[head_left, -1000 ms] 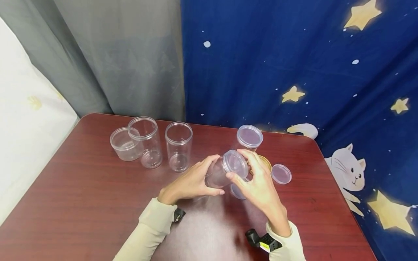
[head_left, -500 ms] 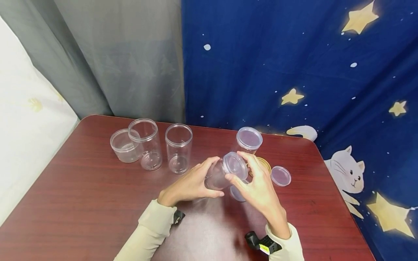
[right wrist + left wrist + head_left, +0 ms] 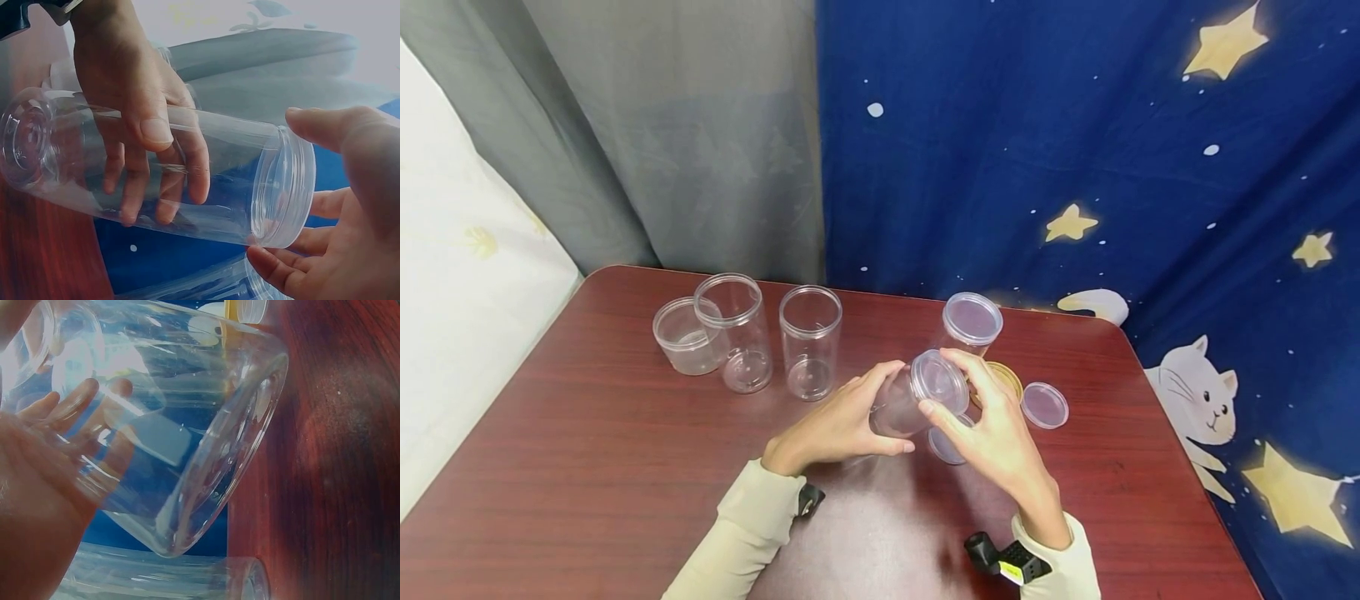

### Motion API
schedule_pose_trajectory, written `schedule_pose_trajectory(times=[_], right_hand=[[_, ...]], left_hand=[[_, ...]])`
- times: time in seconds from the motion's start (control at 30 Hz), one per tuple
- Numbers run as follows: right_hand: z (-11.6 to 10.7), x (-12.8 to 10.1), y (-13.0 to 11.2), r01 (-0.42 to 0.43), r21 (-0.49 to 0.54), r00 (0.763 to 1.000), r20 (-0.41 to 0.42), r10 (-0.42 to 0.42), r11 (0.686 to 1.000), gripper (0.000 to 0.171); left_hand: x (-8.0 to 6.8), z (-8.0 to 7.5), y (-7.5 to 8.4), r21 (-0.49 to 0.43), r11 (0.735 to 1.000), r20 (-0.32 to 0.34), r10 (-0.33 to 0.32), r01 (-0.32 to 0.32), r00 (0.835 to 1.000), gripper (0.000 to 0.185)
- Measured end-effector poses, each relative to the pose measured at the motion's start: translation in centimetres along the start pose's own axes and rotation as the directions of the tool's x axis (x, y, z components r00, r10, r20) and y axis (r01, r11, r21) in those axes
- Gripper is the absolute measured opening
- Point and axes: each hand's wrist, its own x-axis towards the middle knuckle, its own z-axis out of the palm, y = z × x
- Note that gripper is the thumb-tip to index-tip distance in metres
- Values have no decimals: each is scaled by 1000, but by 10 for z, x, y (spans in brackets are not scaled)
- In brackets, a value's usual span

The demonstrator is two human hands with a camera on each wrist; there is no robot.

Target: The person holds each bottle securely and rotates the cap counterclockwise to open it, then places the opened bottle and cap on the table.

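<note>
A clear plastic jar (image 3: 895,408) is held tilted above the table, its lidded end toward the right. My left hand (image 3: 842,425) grips its body, thumb on the near side and fingers around the far side, seen through the wall in the right wrist view. At the other end, my right hand (image 3: 996,425) holds the rim of the translucent lid (image 3: 942,382) between thumb and fingers. The lid sits over the jar's mouth. In the left wrist view the jar's base (image 3: 231,450) points toward the table, and the jar looks empty inside.
Left of the hands stand two tall open jars (image 3: 811,354) (image 3: 747,346) and a short wide one (image 3: 688,354). Behind the right hand are a lidded jar (image 3: 972,321) and a gold lid (image 3: 1009,382). Loose clear lids (image 3: 1045,406) (image 3: 946,447) lie nearby. Curtains (image 3: 925,167) hang behind the table.
The head view has tilted up slightly. Both hands keep their hold; the right fingers have shifted a little along the lid's edge. The other jars and lids stay in place.
</note>
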Motion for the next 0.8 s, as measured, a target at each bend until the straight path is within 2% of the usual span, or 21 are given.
schedule_pose_trajectory(times=[0.4, 0.8], right_hand=[[-2, 0, 0, -5, 63, 999, 35, 2, 998, 64], [-2, 1, 5, 71, 127, 996, 49, -78, 989, 63]], left_hand=[[0, -1, 1, 0, 1000, 0, -3, 3, 1000, 95], [0, 1, 0, 9, 1000, -3, -4, 4, 1000, 96]])
